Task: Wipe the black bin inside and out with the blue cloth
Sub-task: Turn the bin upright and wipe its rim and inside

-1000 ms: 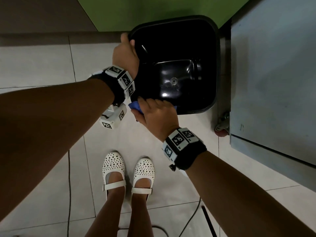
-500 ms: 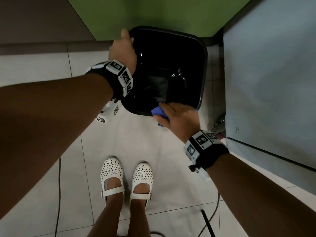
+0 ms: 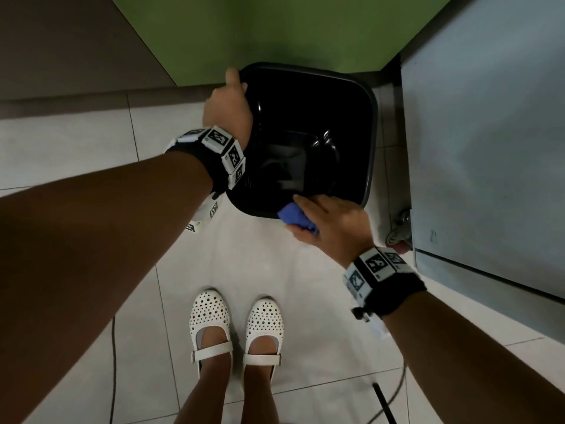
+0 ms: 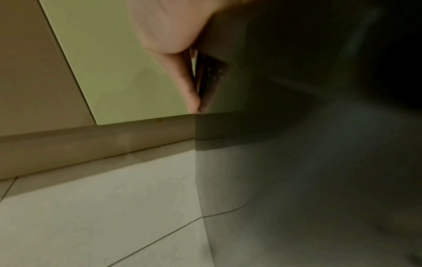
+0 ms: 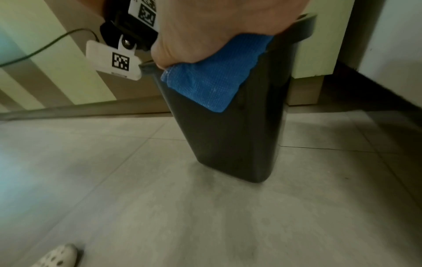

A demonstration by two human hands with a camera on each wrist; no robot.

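The black bin (image 3: 371, 133) stands on the tiled floor in front of a green wall, its opening facing up at me. My left hand (image 3: 230, 107) grips the bin's left rim. In the left wrist view a finger (image 4: 182, 75) lies along the dark outer wall of the bin (image 4: 297, 81). My right hand (image 3: 331, 218) holds the bunched blue cloth (image 3: 293, 216) at the near rim. In the right wrist view the blue cloth (image 5: 217, 75) is pressed flat on the near outer wall of the bin (image 5: 233, 137), just below the rim. The bin's inside looks empty.
A grey-blue cabinet (image 3: 489, 133) on a caster (image 3: 399, 235) stands close to the bin's right side. The green wall panel (image 3: 275, 32) is right behind it. My feet in white shoes (image 3: 211, 319) are on the tiles below. A dark cable (image 3: 394, 399) lies at the lower right.
My right hand has slid the blue cloth to the right along the bin's near rim. My left hand has kept its hold on the left rim.
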